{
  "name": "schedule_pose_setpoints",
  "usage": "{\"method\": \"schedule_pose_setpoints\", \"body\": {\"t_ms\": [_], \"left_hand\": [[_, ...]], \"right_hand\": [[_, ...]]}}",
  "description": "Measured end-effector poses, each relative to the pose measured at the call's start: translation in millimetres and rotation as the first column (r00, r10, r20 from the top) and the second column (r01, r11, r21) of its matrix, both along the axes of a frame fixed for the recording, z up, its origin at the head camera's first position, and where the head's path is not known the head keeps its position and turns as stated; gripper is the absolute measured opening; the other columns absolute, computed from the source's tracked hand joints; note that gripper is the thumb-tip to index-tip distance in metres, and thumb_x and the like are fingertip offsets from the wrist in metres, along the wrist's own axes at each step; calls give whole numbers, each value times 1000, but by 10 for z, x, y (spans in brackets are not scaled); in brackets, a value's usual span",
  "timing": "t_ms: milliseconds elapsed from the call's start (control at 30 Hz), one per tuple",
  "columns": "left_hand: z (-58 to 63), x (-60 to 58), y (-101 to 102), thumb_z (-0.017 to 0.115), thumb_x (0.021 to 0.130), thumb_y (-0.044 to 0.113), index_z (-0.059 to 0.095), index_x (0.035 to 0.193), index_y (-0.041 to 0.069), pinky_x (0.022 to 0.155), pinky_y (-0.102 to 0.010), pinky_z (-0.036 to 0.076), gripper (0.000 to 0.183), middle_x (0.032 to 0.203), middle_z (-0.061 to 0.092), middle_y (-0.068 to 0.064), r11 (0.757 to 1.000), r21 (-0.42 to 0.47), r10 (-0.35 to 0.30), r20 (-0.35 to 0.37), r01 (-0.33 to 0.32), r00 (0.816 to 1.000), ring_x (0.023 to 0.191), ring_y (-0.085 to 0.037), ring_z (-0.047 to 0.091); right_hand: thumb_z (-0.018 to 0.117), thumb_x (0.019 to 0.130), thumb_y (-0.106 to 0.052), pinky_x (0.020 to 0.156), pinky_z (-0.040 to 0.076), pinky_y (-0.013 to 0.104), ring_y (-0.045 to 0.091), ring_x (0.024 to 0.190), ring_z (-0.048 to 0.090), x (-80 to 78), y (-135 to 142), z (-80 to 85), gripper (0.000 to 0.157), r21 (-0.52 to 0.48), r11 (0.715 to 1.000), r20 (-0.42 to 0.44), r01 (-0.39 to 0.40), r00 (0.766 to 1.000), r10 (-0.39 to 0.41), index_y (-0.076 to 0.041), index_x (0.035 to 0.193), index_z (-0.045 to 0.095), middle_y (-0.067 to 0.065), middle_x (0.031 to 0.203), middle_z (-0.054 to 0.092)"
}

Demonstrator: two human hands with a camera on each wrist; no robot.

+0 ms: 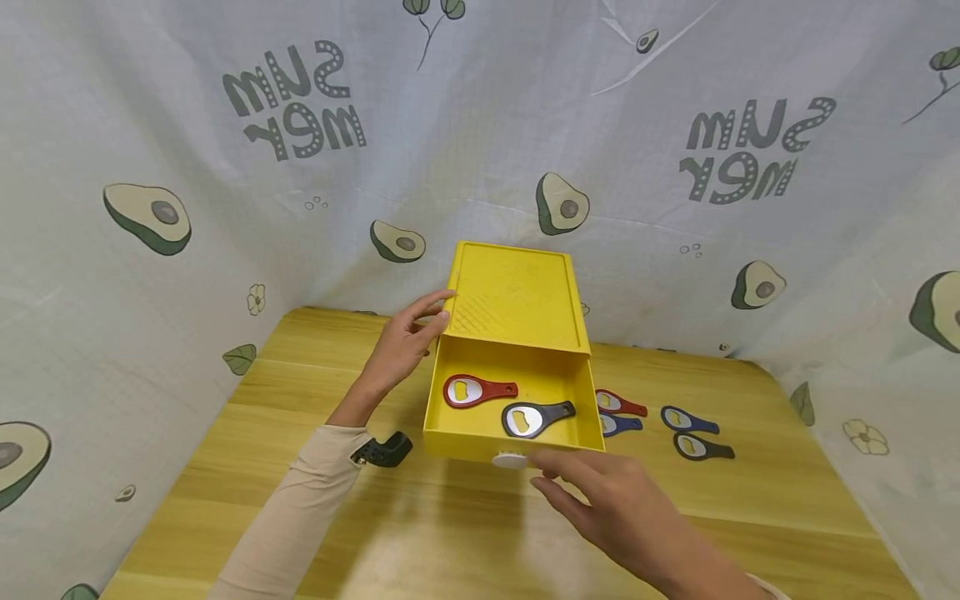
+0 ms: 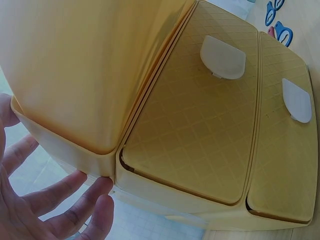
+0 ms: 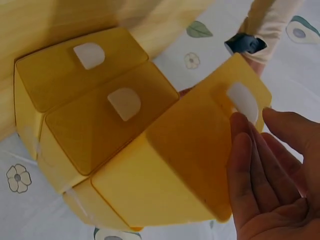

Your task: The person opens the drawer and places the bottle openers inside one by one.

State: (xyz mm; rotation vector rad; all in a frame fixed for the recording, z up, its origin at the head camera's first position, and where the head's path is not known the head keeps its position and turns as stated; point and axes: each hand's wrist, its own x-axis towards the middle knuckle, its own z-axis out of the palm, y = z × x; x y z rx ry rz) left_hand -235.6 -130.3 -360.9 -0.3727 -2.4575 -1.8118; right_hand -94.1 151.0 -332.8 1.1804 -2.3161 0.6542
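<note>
A yellow drawer box has its top drawer pulled out. Inside lie a red bottle opener and a black bottle opener. My left hand rests its fingertips and thumb against the box's left side; the left wrist view shows those fingers touching the yellow edge. At the drawer's front, my right hand has its fingertips at the white handle. In the right wrist view its fingers are mostly straight beside that handle, with the thumb apart.
Right of the box, a red opener, a blue opener, another blue opener and a black opener lie on the wooden table. Two lower drawers are closed. A patterned curtain stands behind.
</note>
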Motion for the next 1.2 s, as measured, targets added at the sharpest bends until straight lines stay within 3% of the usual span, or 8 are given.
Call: {"method": "schedule_pose_setpoints", "body": {"t_ms": [267, 567, 667, 933, 1200], "left_hand": [[-13, 2, 0, 52, 103, 42, 52, 145, 36, 77, -38, 50, 42, 144, 54, -8, 1000, 0, 1, -6, -1, 1000, 110, -31, 62], [-22, -16, -5, 52, 103, 41, 53, 145, 36, 83, -49, 52, 41, 145, 54, -8, 1000, 7, 1, -2, -1, 1000, 112, -32, 62], [-25, -21, -2, 52, 103, 41, 53, 145, 35, 84, -52, 51, 42, 145, 54, -9, 1000, 11, 1, -1, -1, 1000, 112, -33, 62], [-8, -21, -10, 52, 104, 41, 52, 145, 35, 80, -38, 52, 42, 145, 54, -8, 1000, -5, 6, 3, -6, 1000, 113, -31, 62], [-16, -18, -24, 52, 104, 41, 53, 144, 35, 80, -44, 52, 41, 144, 54, -8, 1000, 12, -7, -5, 7, 1000, 113, -32, 62]], "right_hand": [[42, 105, -42, 65, 55, 17, 7, 74, 72, -5, -75, -80, 43, -1, 999, -66, 46, 997, -46, -14, 101, 75, -6, 89, 77], [48, 104, -43, 55, 50, 14, 6, 60, 68, -41, -156, -175, 43, -84, 992, -176, 99, 978, -112, -13, 91, 76, -5, 80, 76], [48, 104, -43, 55, 49, 13, 4, 59, 66, -45, -176, -189, 43, -94, 989, -176, 116, 976, -132, -14, 90, 76, -6, 79, 76], [49, 103, -43, 55, 46, 10, -2, 57, 57, -93, -204, -200, 42, -109, 987, -128, 115, 983, -129, -14, 90, 76, -9, 76, 73], [55, 102, -37, 56, 49, 14, -1, 60, 60, -237, -221, -181, 33, -122, 988, -113, 89, 988, -103, -14, 90, 74, -9, 76, 72]]}}
